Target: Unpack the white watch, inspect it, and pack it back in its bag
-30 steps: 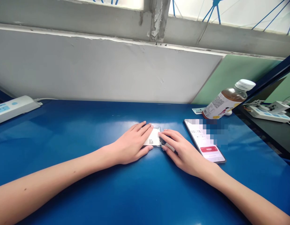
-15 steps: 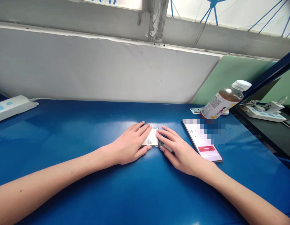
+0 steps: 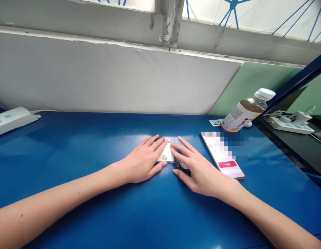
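A small white card-like piece (image 3: 166, 153) with a dark square mark lies flat on the blue table (image 3: 98, 145). My left hand (image 3: 143, 161) lies flat with its fingers stretched out over the card's left side. My right hand (image 3: 195, 166) rests beside it on the right, fingers stretched out and touching the card's right edge. Under the right fingers sits a small dark and grey object that I cannot make out.
A phone (image 3: 222, 158) with a lit screen lies just right of my right hand. Behind it stand a bottle of brown drink (image 3: 244, 112) and a small label (image 3: 215, 122). A white power strip (image 3: 9, 120) sits far left, another power strip (image 3: 290, 125) far right. A grey wall closes the back.
My right hand has slid a little left, its fingers now reaching further onto the card. The left hand has stayed in place. The view drifted slightly.
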`<move>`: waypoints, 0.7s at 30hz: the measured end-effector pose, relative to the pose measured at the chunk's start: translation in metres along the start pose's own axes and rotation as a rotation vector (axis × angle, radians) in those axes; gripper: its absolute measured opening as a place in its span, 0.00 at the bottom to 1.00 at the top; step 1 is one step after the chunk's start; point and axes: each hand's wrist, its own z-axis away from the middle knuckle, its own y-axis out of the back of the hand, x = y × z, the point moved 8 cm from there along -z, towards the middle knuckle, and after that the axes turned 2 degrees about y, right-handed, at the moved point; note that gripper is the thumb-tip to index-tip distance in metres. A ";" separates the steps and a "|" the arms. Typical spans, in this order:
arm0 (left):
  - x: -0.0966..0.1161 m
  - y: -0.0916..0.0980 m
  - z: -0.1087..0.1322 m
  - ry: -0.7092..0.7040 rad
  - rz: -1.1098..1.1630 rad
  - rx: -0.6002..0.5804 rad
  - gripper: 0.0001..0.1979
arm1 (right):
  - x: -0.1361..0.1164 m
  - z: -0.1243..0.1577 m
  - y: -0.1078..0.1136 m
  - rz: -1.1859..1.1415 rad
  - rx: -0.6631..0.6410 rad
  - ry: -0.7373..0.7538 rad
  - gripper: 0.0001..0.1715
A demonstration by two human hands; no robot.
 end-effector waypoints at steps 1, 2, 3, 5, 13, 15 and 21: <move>0.000 0.001 0.000 0.000 0.003 0.005 0.31 | 0.002 0.000 0.000 -0.023 0.000 -0.010 0.31; 0.000 0.001 0.000 0.000 0.009 0.011 0.31 | 0.005 0.000 0.001 -0.049 0.001 -0.020 0.31; 0.000 0.002 0.000 0.000 0.015 0.016 0.31 | 0.008 0.000 0.001 -0.076 0.001 -0.030 0.31; 0.000 0.002 0.000 0.002 0.023 0.019 0.31 | 0.014 0.000 0.001 -0.125 0.000 -0.050 0.31; -0.001 -0.001 0.000 -0.004 0.013 0.015 0.31 | 0.017 -0.002 0.001 -0.150 0.014 -0.073 0.24; -0.001 -0.001 0.001 -0.002 0.004 0.010 0.31 | 0.014 -0.003 0.001 -0.110 0.013 -0.067 0.22; 0.000 -0.001 -0.001 -0.006 -0.024 0.003 0.32 | -0.002 -0.008 0.002 0.093 0.064 0.000 0.22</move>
